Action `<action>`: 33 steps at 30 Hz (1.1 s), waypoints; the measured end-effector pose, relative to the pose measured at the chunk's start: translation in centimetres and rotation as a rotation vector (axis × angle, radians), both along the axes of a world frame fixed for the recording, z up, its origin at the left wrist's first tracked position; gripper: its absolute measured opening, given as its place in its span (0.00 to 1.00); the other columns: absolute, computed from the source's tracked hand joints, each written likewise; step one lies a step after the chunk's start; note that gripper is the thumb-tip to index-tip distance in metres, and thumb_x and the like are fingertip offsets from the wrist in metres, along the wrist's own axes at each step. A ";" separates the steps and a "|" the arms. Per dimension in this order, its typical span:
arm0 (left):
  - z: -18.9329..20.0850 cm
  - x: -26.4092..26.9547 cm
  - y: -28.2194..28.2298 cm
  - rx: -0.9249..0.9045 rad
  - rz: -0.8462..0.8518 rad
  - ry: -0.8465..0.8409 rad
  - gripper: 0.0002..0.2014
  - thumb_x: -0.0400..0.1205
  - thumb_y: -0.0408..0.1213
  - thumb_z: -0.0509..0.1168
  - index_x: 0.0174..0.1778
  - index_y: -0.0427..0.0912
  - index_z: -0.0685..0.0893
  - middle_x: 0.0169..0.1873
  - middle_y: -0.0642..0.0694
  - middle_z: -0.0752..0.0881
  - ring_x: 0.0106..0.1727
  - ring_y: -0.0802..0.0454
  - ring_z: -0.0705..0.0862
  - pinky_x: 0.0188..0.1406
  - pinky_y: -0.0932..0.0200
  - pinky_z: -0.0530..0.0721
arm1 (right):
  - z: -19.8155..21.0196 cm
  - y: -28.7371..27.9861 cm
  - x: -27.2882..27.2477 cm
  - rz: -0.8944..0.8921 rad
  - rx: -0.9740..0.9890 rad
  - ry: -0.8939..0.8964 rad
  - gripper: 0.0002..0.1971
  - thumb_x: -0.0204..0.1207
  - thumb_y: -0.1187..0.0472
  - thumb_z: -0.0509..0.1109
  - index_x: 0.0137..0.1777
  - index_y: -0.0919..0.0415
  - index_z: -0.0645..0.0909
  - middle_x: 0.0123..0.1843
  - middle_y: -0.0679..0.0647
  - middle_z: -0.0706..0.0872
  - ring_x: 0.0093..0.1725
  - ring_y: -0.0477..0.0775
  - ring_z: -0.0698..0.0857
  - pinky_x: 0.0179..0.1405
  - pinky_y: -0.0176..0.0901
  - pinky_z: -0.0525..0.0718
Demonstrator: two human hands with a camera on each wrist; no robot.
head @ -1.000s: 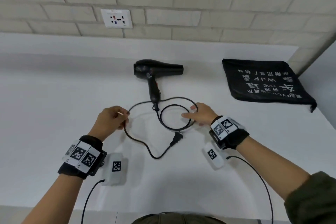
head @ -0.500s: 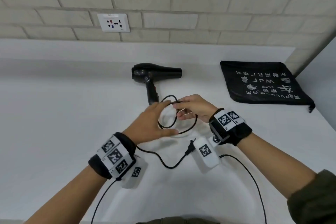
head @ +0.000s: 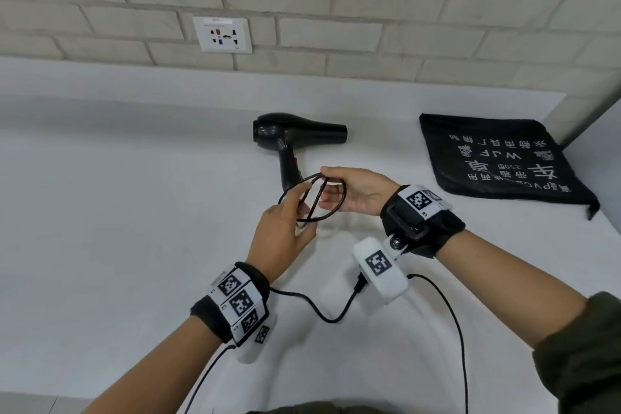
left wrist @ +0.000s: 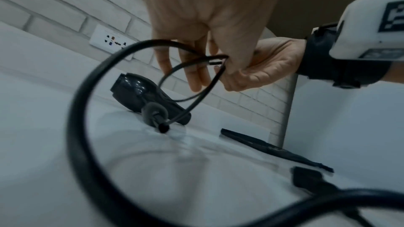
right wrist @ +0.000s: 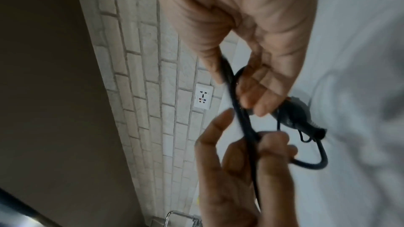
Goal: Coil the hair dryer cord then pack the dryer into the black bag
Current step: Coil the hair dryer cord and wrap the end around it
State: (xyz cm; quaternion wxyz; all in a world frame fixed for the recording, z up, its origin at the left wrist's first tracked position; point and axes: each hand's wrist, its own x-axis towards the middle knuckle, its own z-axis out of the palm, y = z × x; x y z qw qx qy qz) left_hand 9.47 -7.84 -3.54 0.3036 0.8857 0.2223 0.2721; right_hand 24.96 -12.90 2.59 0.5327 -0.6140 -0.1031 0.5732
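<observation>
From the head view, the black plastic hair dryer (head: 295, 141) lies on its side on the white countertop (head: 117, 212), nozzle pointing toward the flat black fabric bag with white lettering (head: 497, 158), which sits well to the dryer's right. Just in front of the dryer's handle, the right hand (head: 353, 193) pinches the gathered loops of the thin black rubber cord (head: 312, 200) at their top, likely as an anchor so the coil keeps its shape. The left hand (head: 282, 235), nearer the person than the dryer, has fingers curled around the loops' lower side, feeding the next turn. The slack trails away from the dryer to the black plug (head: 359, 284), so coiling looks only partly done. A white wall socket (head: 223, 34) sits behind the dryer.

From the left wrist view, the right hand's fingertips (left wrist: 220, 68) clamp two strands together above the dryer's handle end, while a large loop sweeps close to the lens.

From the right wrist view, the left hand's thumb and fingers (right wrist: 271, 146) close on the cord, just in front of the dryer.
</observation>
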 end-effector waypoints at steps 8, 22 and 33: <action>1.5 -1.1 5.8 -0.563 0.184 -0.125 0.14 0.83 0.37 0.60 0.31 0.44 0.82 0.31 0.45 0.85 0.35 0.47 0.86 0.43 0.50 0.85 | -2.0 0.7 2.1 0.183 -0.154 -0.432 0.09 0.81 0.57 0.61 0.50 0.64 0.76 0.35 0.56 0.81 0.32 0.53 0.81 0.36 0.42 0.82; 1.8 -4.9 6.6 -0.977 0.160 -0.233 0.13 0.85 0.37 0.54 0.38 0.39 0.78 0.39 0.44 0.86 0.37 0.58 0.90 0.45 0.61 0.84 | -6.5 12.0 -1.6 0.287 -0.241 -0.817 0.24 0.64 0.44 0.76 0.49 0.65 0.82 0.34 0.57 0.84 0.28 0.54 0.79 0.25 0.40 0.75; 3.4 -4.7 8.9 -0.765 0.156 0.062 0.07 0.78 0.39 0.67 0.40 0.38 0.82 0.34 0.49 0.83 0.28 0.58 0.81 0.27 0.66 0.77 | -3.6 7.4 3.0 0.293 -0.223 -0.732 0.10 0.71 0.60 0.73 0.32 0.61 0.77 0.31 0.57 0.83 0.29 0.55 0.82 0.33 0.44 0.84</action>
